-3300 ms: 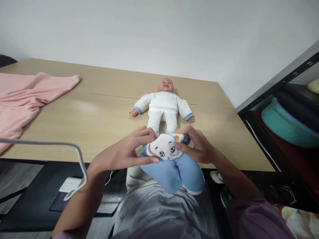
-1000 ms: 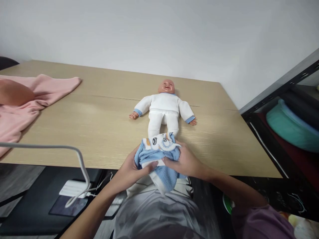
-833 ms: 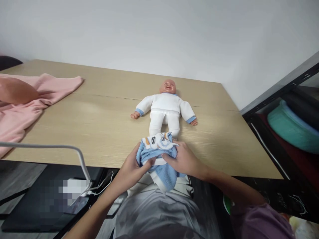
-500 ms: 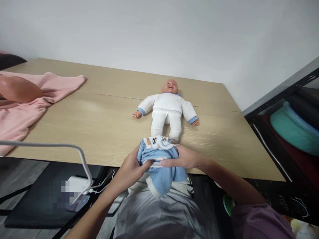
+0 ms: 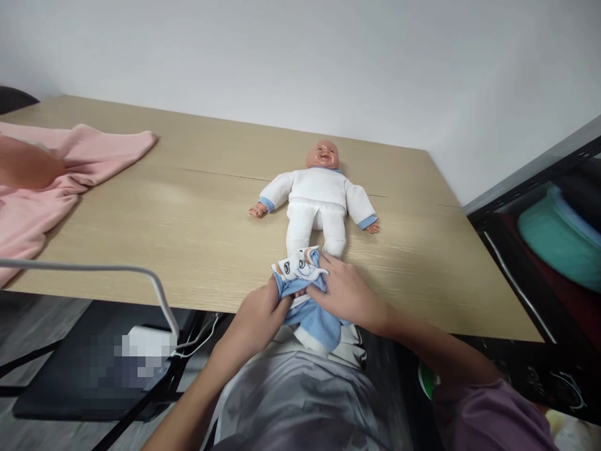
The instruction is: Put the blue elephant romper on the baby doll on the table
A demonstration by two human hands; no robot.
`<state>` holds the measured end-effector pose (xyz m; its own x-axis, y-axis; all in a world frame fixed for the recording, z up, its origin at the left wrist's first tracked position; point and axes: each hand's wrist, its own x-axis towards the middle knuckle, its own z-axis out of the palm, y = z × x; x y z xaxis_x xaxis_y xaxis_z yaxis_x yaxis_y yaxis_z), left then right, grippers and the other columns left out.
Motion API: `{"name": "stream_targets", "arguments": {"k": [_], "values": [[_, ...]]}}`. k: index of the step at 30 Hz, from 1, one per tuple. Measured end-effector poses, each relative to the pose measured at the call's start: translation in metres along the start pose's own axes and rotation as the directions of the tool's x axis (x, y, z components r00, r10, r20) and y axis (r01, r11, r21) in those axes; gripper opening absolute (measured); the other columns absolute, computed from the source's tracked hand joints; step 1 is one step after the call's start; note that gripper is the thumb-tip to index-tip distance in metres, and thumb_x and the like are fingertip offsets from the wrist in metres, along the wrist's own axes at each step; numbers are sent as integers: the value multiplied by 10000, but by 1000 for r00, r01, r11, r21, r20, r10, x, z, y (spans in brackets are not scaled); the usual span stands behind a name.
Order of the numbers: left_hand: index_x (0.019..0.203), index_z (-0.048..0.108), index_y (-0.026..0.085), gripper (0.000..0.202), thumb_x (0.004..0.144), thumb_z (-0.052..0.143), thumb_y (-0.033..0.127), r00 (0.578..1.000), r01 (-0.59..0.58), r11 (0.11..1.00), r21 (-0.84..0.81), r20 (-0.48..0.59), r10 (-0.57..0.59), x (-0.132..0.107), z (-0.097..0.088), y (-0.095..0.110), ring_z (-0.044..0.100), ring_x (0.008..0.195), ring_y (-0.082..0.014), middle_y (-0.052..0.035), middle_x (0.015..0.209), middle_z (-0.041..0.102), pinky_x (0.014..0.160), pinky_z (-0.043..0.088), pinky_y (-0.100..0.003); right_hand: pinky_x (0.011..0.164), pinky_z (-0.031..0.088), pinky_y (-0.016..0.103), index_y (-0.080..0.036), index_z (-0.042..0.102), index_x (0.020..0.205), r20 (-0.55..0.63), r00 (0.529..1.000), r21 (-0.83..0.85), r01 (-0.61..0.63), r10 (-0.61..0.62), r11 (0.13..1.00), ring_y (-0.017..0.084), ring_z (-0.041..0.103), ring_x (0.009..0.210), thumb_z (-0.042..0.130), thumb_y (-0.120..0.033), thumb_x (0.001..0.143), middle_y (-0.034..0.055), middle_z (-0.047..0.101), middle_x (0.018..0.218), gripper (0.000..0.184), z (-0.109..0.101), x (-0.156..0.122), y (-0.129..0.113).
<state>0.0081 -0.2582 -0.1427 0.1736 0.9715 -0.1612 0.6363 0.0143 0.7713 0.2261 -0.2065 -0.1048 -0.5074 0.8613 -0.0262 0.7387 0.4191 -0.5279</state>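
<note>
- My left hand (image 5: 260, 313) and right hand (image 5: 350, 291), thumbs inward, grip either side of a blue-and-white cloth (image 5: 323, 321).
- It bunches at the wooden table (image 5: 201, 225)'s near edge, before the doll (image 5: 317, 188)'s legs.
- Behind the table, a pale wall (image 5: 282, 62).

A hand could pass over the table (image 5: 201, 225) between the pink cloth (image 5: 113, 147) and the doll (image 5: 317, 188), or on the right between doll and black rack (image 5: 509, 272). Straight ahead of the left hand (image 5: 256, 313) and right hand (image 5: 352, 291), the doll's legs block the way; the wall (image 5: 282, 56) bounds the far edge, and a pale cable (image 5: 117, 268) arcs across the near left.
</note>
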Motion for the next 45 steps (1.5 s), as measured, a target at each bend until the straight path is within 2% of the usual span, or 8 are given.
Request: {"name": "stream_targets", "arguments": {"k": [5,12,18,23,29,36,41,45], "values": [[1241,622,213,283,1034,530,382,1000,0,1000,-20,-13,0,4,5,-5,758,1146,-397,-165,1211,798,984,546,-507,919,605,446,-130,604,1471,40,995,-124,-81,86,989,352,773,1124,698,-333,1028,209,732,1389,497,3,-1,2],[1480,546,192,478,1023,602,321,982,-101,941,-323,-182,43,10,18,-13,714,1326,-326,-145,1437,742,1099,553,-437,1080,577,447,-200,619,1453,-40,999,225,21,-12,974,330,728,1310,746,-284,998,138,758,1416,480,-1,-3,12],[1343,619,192,354,1024,681,330,978,-132,900,-415,-201,50,21,13,-17,721,1163,-261,-68,1241,756,1012,553,-349,893,592,359,-203,705,1205,-76,997,422,46,-16,906,253,768,985,767,-237,928,67,820,1137,286,-3,6,27],[1368,606,196,439,959,734,292,954,-187,909,-372,-290,78,33,10,-18,697,1227,-270,-85,1321,733,1055,546,-360,817,547,320,-199,721,1146,-84,995,366,77,-49,928,233,751,907,812,-291,914,52,821,1065,265,-6,14,38],[1266,642,184,299,979,693,252,941,-303,918,-255,-229,248,51,-11,-14,684,1163,-247,-80,1245,720,1050,529,-352,906,592,390,-213,736,1099,-166,975,252,184,-145,950,260,736,928,836,-351,920,65,797,1053,247,-6,28,57],[1229,675,204,221,1056,690,343,924,-377,919,-118,-118,364,74,-36,-16,696,1115,-255,-80,1229,735,1005,541,-380,982,641,439,-217,742,1215,-306,865,154,456,-397,876,294,755,1112,874,-228,893,108,756,1271,348,-8,56,79],[1122,712,215,201,1099,654,406,853,-519,854,25,-43,520,89,-49,-22,702,1095,-269,-92,1181,771,1004,553,-407,1053,634,433,-218,751,1230,-282,837,147,521,-469,841,291,759,1176,862,-262,929,97,788,1267,324,-9,62,93],[960,713,217,384,1095,656,572,817,-570,813,119,-18,576,105,-57,-25,694,1025,-280,-82,1031,778,930,558,-397,1162,594,495,-217,748,1265,-276,842,203,522,-463,828,316,732,1270,855,-265,918,114,767,1340,366,-8,67,98]]}}
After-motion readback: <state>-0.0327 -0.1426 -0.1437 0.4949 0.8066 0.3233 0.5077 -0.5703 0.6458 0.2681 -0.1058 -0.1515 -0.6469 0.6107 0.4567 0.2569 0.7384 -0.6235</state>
